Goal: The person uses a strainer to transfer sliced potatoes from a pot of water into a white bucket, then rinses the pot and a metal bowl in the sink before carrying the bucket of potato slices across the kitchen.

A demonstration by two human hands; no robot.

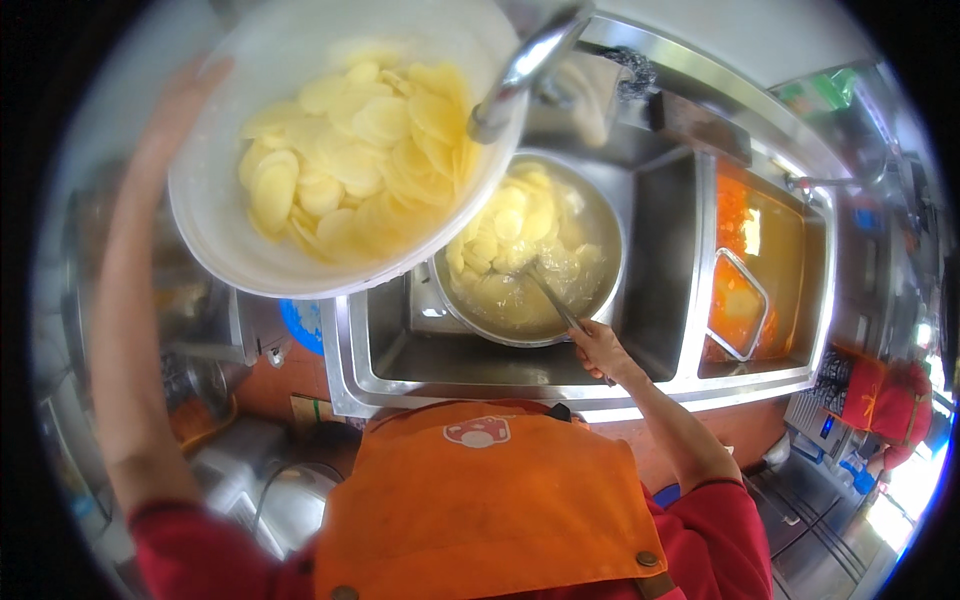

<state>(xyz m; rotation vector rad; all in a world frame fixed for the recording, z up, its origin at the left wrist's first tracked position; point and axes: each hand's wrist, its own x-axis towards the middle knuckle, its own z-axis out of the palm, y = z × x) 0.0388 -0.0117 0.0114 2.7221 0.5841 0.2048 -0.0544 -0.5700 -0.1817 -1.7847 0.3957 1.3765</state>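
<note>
My left hand (196, 86) grips the outer side of a large white plastic tub (225, 262) at the upper left; its fingers are partly hidden behind the wall. Thin pale-yellow slices, which look like potato, fill the middle of the tub (360, 150). My right hand (600, 351) is closed around the handle of a metal utensil (553, 300), whose head dips into water and is hidden. That water stands in a round metal bowl (616, 277), with more slices (510, 214) heaped at its upper left. The bowl sits in a steel sink basin (656, 300), partly below the tub.
A metal faucet (525, 67) reaches over the tub's right rim. The right basin holds orange-tinted liquid (787, 247) and a metal-framed strainer (765, 300). A blue container (304, 322) is left of the sink. A person in red (892, 397) is at the far right.
</note>
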